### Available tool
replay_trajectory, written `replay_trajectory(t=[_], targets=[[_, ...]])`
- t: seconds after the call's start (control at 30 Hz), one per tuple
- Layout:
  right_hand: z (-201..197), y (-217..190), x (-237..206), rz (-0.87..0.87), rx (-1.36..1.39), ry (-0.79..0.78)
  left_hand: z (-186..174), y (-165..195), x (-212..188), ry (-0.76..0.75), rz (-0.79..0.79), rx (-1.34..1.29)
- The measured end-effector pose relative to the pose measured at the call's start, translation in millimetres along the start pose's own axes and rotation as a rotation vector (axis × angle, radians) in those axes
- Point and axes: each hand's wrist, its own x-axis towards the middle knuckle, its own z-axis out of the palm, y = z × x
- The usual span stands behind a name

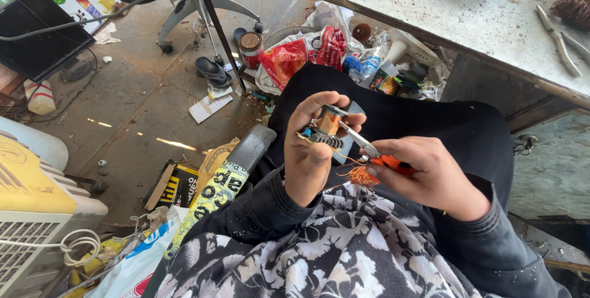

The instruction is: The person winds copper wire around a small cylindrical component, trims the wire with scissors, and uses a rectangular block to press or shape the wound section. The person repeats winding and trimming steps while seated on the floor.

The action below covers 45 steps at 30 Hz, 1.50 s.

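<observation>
Gripping the copper-wound motor armature (327,127) in our left hand (313,150), our right hand (430,178) clamps orange-handled pliers (369,150); we should pull loosened wire (361,176) steadily, avoiding fingers.

Daylight scene, bright and even. Strongest light falls on the workbench top (467,15), which reads pale and partly washed out. Thin sunlit streaks cross the concrete floor (141,95). The dark trousers (430,119) lose detail in shadow. Both hands are evenly lit and sharp, without motion blur. Wide-angle lens bends straight lines toward the frame edges; corners slightly soft
</observation>
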Motion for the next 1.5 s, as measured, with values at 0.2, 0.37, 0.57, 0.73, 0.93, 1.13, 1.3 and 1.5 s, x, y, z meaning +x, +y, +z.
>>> replay_trajectory(t=[0.2,0.37,0.57,0.73,0.93,1.13,1.3,1.5], targets=[[16,-3,3,-0.238,-0.146,0.215,3,0,-4,-0.079,-0.074,0.018],[25,-11,-3,-0.025,-0.341,0.222,2,-9,-2,-0.103,-0.008,0.096],[27,-13,-11,-0.111,-0.470,0.283,-4,-10,-1,-0.163,0.116,0.243],[29,7,-16,-0.116,-0.132,0.149,-9,-4,0,-0.190,-0.068,0.195],[46,33,-31,0.026,0.566,0.047,-7,-7,-2,-0.226,-0.329,-0.251],[53,47,-45,0.093,0.972,-0.084,-7,-6,-9,-0.268,-0.388,-0.327],[56,47,-47,0.370,1.277,-0.199,-2,-12,-10,-0.321,-0.315,-0.315],[49,32,-37,0.104,0.899,-0.170,0,-14,-8,-0.265,-0.104,-0.067]])
